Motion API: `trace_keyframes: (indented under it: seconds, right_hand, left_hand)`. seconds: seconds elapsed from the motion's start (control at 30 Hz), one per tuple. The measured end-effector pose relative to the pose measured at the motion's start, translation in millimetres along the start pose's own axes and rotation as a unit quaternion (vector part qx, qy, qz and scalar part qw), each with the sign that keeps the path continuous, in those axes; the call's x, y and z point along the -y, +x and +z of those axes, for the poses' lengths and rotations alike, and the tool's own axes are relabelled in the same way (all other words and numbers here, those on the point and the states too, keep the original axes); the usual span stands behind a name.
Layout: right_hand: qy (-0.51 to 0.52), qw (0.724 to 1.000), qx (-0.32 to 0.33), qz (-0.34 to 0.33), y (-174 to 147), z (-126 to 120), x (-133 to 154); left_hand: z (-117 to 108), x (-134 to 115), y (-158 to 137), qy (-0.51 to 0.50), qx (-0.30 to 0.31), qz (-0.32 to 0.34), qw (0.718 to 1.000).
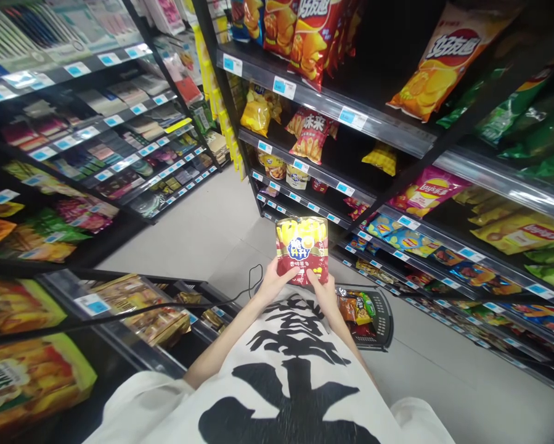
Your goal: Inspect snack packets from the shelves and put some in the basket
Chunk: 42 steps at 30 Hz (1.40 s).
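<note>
A red and yellow snack bag point(301, 246) is held upright in front of my body, its printed face towards me. My left hand point(277, 279) grips its lower left side, thumb across the front. On the lower right side my right hand point(321, 287) grips it in the same way, with the other fingers hidden behind the bag. Below and right of my right hand, a dark shopping basket point(386, 320) stands on the floor with several snack packets point(357, 308) in it, partly hidden by my arm.
Shelves of chip bags point(316, 37) rise along the right, with price labels on their edges. Another shelf unit point(92, 132) with small packaged goods stands at the left. Packaged food point(142, 308) sits on a low shelf near my left arm. A black cord point(166, 306) crosses there. Grey floor point(212, 228) runs between.
</note>
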State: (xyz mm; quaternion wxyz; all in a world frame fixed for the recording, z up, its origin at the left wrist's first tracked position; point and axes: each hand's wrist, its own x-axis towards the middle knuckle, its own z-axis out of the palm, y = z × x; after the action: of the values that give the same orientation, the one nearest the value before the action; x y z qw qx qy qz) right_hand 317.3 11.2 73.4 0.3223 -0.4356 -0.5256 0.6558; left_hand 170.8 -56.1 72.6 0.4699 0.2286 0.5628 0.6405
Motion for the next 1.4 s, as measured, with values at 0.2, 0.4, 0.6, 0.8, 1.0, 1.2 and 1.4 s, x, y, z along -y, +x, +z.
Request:
trace_keyframes:
  seconds: [0.2,0.4,0.6,0.8,1.0,1.2,1.4]
  right_hand:
    - [0.061,0.998,0.007,0.023,2.5,-2.3,-11.5]
    - [0.085,0.996,0.01,0.033,5.2,-0.2,-12.4]
    - [0.106,0.994,0.007,0.04,5.2,0.6,-12.2]
    - [0.117,0.99,0.003,0.076,5.9,2.2,-8.1]
    - [0.126,0.988,-0.012,0.085,7.3,2.5,-7.5]
    - [0.108,0.99,-0.006,0.085,9.0,-0.4,-16.0]
    - [0.042,0.997,-0.032,0.056,5.8,-4.0,-17.9]
  left_hand:
    - [1.5,-4.5,0.4,0.04,0.005,0.011,0.999]
    - [-1.1,2.4,1.9,0.015,0.003,0.007,1.0]
    - [-2.9,7.9,3.5,0.012,-0.002,0.011,1.0]
    - [-3.0,10.5,3.7,-0.025,0.003,0.001,1.0]
    - [-3.2,13.6,4.8,-0.027,-0.011,-0.007,1.0]
    - [-3.7,15.2,4.8,-0.029,0.0,-0.003,1.0]
    - [-5.0,22.4,6.9,-0.067,-0.006,-0.01,0.998]
